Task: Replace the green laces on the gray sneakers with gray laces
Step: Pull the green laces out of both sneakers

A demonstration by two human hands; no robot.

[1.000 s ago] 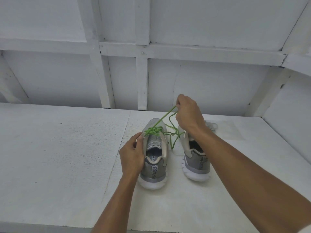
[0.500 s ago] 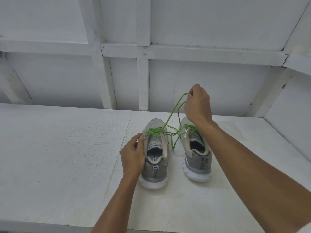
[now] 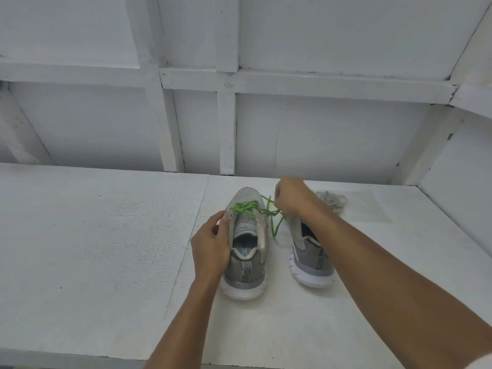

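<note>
Two gray sneakers stand heel-toward-me on the white table. The left sneaker (image 3: 246, 251) carries a loosened green lace (image 3: 246, 207) across its front eyelets. My left hand (image 3: 211, 246) grips that shoe's left side by the collar. My right hand (image 3: 291, 198) is low over the right sneaker (image 3: 311, 262), fingers curled round green lace strands that run slack between the two shoes. One lace end hangs down between the shoes. A bundle of gray laces (image 3: 331, 199) lies behind my right hand on the table.
The white table (image 3: 93, 249) has a seam running left of the shoes. A white framed wall (image 3: 226, 123) closes the back, and a slanted white panel (image 3: 458, 209) bounds the right side.
My right hand, which had lifted the green lace high above the shoes, has dropped back down to the shoes, so the lace now lies slack. My left hand stays on the left sneaker.
</note>
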